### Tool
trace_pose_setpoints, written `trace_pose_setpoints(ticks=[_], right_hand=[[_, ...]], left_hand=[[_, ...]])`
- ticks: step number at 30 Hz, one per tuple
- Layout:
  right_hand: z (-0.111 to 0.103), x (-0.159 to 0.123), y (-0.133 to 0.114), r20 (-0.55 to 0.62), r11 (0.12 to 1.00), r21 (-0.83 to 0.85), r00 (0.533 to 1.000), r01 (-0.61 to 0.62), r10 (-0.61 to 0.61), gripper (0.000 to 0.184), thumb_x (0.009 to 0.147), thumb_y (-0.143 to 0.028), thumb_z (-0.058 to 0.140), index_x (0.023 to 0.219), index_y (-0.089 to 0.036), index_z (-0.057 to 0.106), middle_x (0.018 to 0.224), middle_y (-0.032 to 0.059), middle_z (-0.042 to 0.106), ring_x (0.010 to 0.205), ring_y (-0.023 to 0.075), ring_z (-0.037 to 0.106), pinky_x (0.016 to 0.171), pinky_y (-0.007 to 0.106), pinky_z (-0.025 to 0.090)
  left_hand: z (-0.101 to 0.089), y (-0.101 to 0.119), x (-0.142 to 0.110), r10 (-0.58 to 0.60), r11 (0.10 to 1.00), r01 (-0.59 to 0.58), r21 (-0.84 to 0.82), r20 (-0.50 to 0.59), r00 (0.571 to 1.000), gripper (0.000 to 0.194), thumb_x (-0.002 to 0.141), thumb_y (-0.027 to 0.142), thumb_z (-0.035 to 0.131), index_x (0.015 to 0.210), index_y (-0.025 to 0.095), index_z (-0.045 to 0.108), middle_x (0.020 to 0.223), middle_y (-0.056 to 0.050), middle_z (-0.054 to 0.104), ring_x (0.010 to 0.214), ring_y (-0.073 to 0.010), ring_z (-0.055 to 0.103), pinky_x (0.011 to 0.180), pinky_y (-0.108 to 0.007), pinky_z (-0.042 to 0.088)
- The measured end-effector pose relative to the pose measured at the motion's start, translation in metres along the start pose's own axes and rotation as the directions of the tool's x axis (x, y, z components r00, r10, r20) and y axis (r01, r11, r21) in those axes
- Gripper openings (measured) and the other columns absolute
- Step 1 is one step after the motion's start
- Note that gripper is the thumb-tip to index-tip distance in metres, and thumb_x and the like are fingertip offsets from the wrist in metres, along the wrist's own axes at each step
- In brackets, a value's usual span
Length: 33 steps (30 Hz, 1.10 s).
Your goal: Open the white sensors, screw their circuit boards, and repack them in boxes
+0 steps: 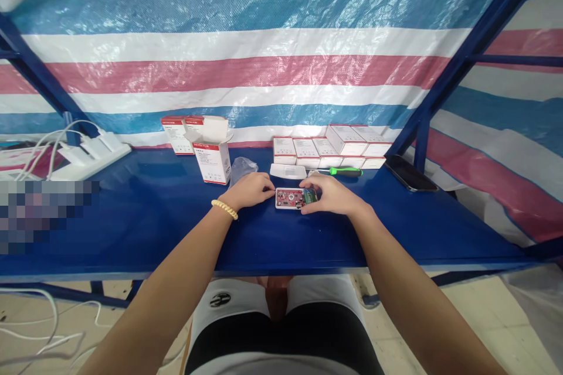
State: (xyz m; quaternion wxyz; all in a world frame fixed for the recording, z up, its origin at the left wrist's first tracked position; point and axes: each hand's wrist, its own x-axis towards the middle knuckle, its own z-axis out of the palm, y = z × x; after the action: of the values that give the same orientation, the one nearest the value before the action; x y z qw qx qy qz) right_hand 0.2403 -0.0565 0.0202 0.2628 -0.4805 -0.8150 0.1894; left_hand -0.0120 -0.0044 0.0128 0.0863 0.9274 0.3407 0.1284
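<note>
A small opened device (288, 198), with a red circuit board and a greenish screen in a white casing, lies flat on the blue table. My right hand (328, 193) grips its right end between thumb and fingers. At the device's left end is my left hand (251, 190), its fingers curled and pressed together; whether they pinch something small is hidden. Just behind the device lie a white casing cover (288, 171) and a screwdriver (346, 171) with a green and black handle. A clear plastic bag (243, 169) is crumpled behind my left hand.
An open white and red box (212, 161) marked DETECTOR stands at back left, before other upright boxes (176, 136). Several more boxes (305, 149) are stacked at back right. A black phone (411, 173) lies far right, a power strip (94, 155) with plugs far left.
</note>
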Motion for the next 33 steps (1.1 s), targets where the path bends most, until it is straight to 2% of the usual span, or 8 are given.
trace_pose_setpoints(ticks=[4, 9, 11, 14, 18, 23, 29, 33], right_hand=[[-0.001, 0.0, -0.004, 0.058, 0.999, -0.051, 0.998, -0.008, 0.011, 0.056, 0.055, -0.041, 0.085, 0.105, -0.019, 0.069, 0.102, 0.0068, 0.07, 0.093, 0.0242, 0.064, 0.08, 0.034, 0.048], [0.0, 0.0, -0.003, 0.056, 0.998, -0.06, 0.998, -0.003, 0.006, 0.052, 0.055, -0.038, 0.085, 0.102, -0.018, 0.07, 0.1, 0.0062, 0.07, 0.091, 0.023, 0.064, 0.081, 0.034, 0.048], [0.0, 0.0, -0.002, 0.044, 0.999, -0.05, 0.999, -0.001, 0.003, 0.053, 0.054, -0.037, 0.086, 0.102, -0.018, 0.07, 0.099, 0.0059, 0.07, 0.09, 0.0224, 0.064, 0.08, 0.033, 0.048], [0.0, 0.0, 0.0, 0.032, 1.0, -0.028, 0.999, -0.009, 0.01, 0.057, 0.052, -0.038, 0.087, 0.103, -0.018, 0.071, 0.097, 0.0054, 0.07, 0.087, 0.0222, 0.065, 0.077, 0.033, 0.049], [0.001, 0.0, 0.001, 0.041, 0.999, -0.039, 0.999, -0.012, 0.014, 0.06, 0.051, -0.04, 0.087, 0.105, -0.017, 0.071, 0.098, 0.0068, 0.07, 0.089, 0.0242, 0.065, 0.08, 0.035, 0.049], [0.0, -0.001, 0.003, 0.07, 0.999, -0.05, 0.997, -0.017, 0.02, 0.065, 0.049, -0.04, 0.088, 0.108, -0.019, 0.07, 0.103, 0.0071, 0.07, 0.093, 0.0249, 0.064, 0.083, 0.037, 0.049], [0.001, -0.001, 0.004, 0.005, 0.999, -0.048, 1.0, -0.026, 0.026, 0.055, 0.05, -0.037, 0.087, 0.1, -0.021, 0.072, 0.097, 0.0043, 0.071, 0.088, 0.023, 0.065, 0.078, 0.035, 0.049], [0.003, -0.001, 0.002, -0.017, 1.0, -0.004, 1.0, -0.023, 0.023, 0.051, 0.05, -0.039, 0.086, 0.095, -0.02, 0.072, 0.092, 0.0038, 0.072, 0.081, 0.0208, 0.065, 0.072, 0.032, 0.049]], left_hand=[[0.001, 0.001, 0.001, -0.017, 1.0, 0.017, 0.007, -0.019, 1.0, 0.024, 0.088, 0.026, 0.052, 0.086, 0.019, 0.075, 0.087, -0.006, 0.068, 0.075, -0.0184, 0.063, 0.073, -0.032, 0.048], [0.001, 0.003, 0.0, -0.026, 1.0, 0.026, -0.009, -0.013, 1.0, 0.021, 0.085, 0.025, 0.054, 0.085, 0.018, 0.074, 0.088, -0.006, 0.067, 0.075, -0.0179, 0.063, 0.073, -0.031, 0.049], [0.0, 0.004, -0.001, -0.039, 0.999, 0.038, -0.033, -0.043, 0.998, 0.02, 0.081, 0.023, 0.056, 0.092, 0.018, 0.073, 0.091, -0.006, 0.068, 0.078, -0.0185, 0.063, 0.074, -0.031, 0.049], [-0.001, 0.008, -0.002, -0.052, 0.994, 0.043, -0.096, -0.093, 0.994, 0.03, 0.077, 0.022, 0.059, 0.105, 0.016, 0.069, 0.097, -0.007, 0.068, 0.085, -0.0198, 0.064, 0.077, -0.031, 0.051], [-0.001, 0.013, -0.002, -0.012, 0.983, -0.002, -0.184, -0.076, 0.997, 0.04, 0.078, 0.039, 0.066, 0.111, 0.016, 0.066, 0.105, -0.008, 0.068, 0.092, -0.0216, 0.064, 0.081, -0.033, 0.05], [0.002, 0.019, 0.0, 0.056, 0.991, -0.055, -0.12, 0.003, 0.998, 0.069, 0.063, 0.066, 0.074, 0.113, 0.019, 0.064, 0.112, -0.01, 0.065, 0.106, -0.0285, 0.059, 0.093, -0.041, 0.044], [0.005, 0.02, 0.003, 0.032, 0.997, -0.029, -0.073, 0.048, 0.998, 0.056, 0.067, 0.062, 0.072, 0.102, 0.019, 0.066, 0.098, -0.006, 0.065, 0.102, -0.0277, 0.059, 0.091, -0.04, 0.039], [0.005, 0.017, 0.003, 0.022, 0.995, -0.017, -0.097, 0.052, 0.998, 0.055, 0.067, 0.058, 0.073, 0.105, 0.019, 0.066, 0.102, -0.006, 0.064, 0.104, -0.0282, 0.057, 0.091, -0.04, 0.038]])
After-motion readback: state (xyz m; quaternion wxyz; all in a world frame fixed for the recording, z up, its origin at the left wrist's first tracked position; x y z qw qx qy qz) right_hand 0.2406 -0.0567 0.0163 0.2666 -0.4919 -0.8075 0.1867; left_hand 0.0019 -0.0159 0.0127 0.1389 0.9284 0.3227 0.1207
